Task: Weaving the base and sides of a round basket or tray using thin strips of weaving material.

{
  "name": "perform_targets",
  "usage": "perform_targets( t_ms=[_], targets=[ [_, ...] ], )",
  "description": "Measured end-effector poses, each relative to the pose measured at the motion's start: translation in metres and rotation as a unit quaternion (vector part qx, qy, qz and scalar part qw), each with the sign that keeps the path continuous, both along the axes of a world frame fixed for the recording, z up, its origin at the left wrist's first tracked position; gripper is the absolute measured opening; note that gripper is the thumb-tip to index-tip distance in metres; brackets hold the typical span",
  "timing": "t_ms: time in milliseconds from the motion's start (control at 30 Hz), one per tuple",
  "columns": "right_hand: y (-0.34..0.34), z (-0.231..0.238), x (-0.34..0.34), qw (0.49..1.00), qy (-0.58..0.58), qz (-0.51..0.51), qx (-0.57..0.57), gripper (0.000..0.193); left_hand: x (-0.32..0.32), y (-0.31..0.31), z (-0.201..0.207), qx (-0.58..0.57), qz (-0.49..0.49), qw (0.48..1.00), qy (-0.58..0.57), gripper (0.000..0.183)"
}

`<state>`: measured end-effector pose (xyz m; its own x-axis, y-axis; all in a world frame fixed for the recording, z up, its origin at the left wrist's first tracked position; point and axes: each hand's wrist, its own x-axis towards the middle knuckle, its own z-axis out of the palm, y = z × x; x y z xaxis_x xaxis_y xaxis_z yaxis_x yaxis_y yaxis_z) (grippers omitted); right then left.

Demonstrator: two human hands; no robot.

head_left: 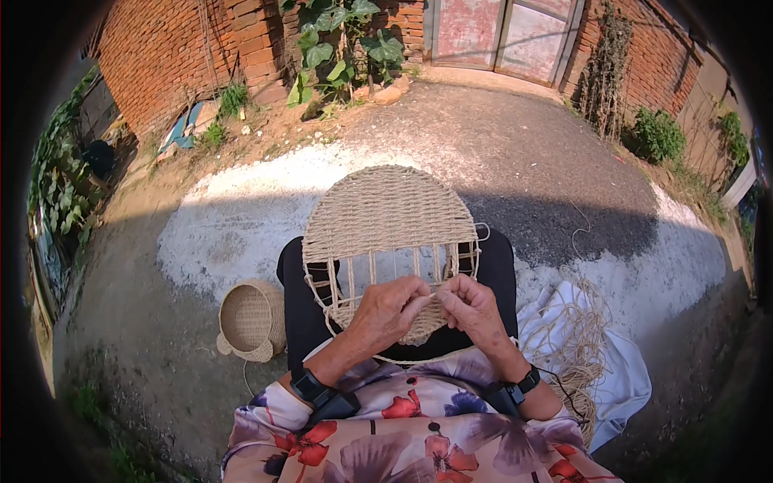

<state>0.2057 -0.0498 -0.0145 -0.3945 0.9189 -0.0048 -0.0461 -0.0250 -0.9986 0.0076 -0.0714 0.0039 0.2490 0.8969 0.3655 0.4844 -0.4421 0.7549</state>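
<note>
A round, half-woven basket (386, 211) of beige cord rests on my lap. Its far half is densely woven, while bare spoke cords cross the open gap nearer me. My left hand (392, 310) and my right hand (473, 312) meet over the near part of that gap. Thumb and fingers of both are pinched together on a thin strand of cord (435, 295) between them. Loose cord curves below the hands along the basket's near edge. The fingers partly hide where the strand passes among the spokes.
A small finished woven basket (248, 322) with two rounded ears lies on the ground at left. At right, a tangled heap of cord (576, 338) lies on a white sack (624, 386). Ahead are a brick wall (161, 56), leafy plants (338, 56) and a faded door (531, 40).
</note>
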Motion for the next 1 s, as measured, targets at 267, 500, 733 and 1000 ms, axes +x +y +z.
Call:
perform_targets(
  t_ms=[267,500,733,1000],
  targets=[
    [0.002,-0.002,-0.010,1.000,-0.015,-0.023,0.008,0.009,-0.001,0.003,-0.002,0.101,0.004,0.994,0.044,0.003],
    [0.002,-0.003,-0.017,0.995,-0.059,-0.052,0.061,0.008,0.004,-0.001,-0.003,0.038,0.035,0.999,0.005,0.006],
    [0.001,-0.001,-0.020,0.984,-0.128,-0.041,0.113,0.009,0.004,0.000,-0.011,-0.010,0.071,0.996,-0.056,0.006],
    [0.008,0.013,-0.003,0.961,-0.162,-0.039,0.221,0.010,-0.037,-0.002,-0.008,-0.166,0.114,0.944,-0.262,0.011]
  ],
)
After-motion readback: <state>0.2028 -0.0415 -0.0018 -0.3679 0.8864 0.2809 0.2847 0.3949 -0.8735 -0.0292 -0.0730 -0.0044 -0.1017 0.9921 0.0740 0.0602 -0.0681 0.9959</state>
